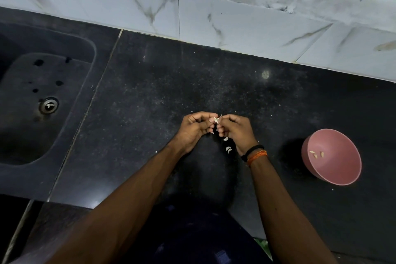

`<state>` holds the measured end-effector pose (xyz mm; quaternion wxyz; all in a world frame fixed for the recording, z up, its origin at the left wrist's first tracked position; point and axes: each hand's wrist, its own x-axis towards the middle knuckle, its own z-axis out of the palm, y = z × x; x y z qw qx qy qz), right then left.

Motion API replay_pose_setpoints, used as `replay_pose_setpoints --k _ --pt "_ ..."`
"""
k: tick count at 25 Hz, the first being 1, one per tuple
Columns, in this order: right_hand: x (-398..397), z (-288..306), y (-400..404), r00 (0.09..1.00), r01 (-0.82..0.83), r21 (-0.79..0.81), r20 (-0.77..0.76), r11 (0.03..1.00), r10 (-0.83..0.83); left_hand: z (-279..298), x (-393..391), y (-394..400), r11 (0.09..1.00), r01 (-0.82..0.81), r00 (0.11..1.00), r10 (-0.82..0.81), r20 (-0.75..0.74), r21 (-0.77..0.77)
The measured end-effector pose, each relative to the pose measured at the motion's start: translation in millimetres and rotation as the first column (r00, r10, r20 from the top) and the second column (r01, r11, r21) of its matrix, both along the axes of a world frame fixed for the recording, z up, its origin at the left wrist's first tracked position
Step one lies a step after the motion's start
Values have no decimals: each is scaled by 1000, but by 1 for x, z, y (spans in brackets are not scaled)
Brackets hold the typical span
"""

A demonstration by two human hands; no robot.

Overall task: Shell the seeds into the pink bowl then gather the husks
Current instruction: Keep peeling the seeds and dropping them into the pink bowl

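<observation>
My left hand point(196, 127) and my right hand point(234, 129) meet over the middle of the black counter, fingertips pinching one pale seed point(217, 120) between them. Below the hands, a few white seeds or husks point(228, 149) lie on the counter; which they are I cannot tell. The pink bowl point(340, 169) stands to the right of my right wrist, apart from both hands. A few shelled kernels point(316, 154) rest inside it.
A dark sink point(25, 135) with a metal drain point(48, 105) fills the left side. A white marbled tile wall point(235, 23) runs along the back. Small husk crumbs speckle the black counter point(160, 92). The counter's front edge lies near my body.
</observation>
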<state>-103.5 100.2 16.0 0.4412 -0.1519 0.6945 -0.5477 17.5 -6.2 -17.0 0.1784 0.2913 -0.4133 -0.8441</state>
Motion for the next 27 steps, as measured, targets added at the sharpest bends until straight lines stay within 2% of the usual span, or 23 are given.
replay_pose_setpoints --k 6,13,20,24,27 --pt "-2 -2 -3 996 -17 79 -85 997 23 6 -3 0 998 -43 999 42 21 41" --pt "-2 -2 -1 977 -83 129 -187 988 106 7 -6 5 992 -40 996 49 72 -116" --pt "0 0 -3 993 50 111 -108 993 -38 2 -2 3 999 -35 999 35 30 -30" --pt "-1 3 0 975 91 157 -214 983 -56 3 -2 3 995 -95 995 95 27 14" --pt "-5 6 3 951 46 210 -308 977 22 5 -2 3 992 -120 993 119 17 47"
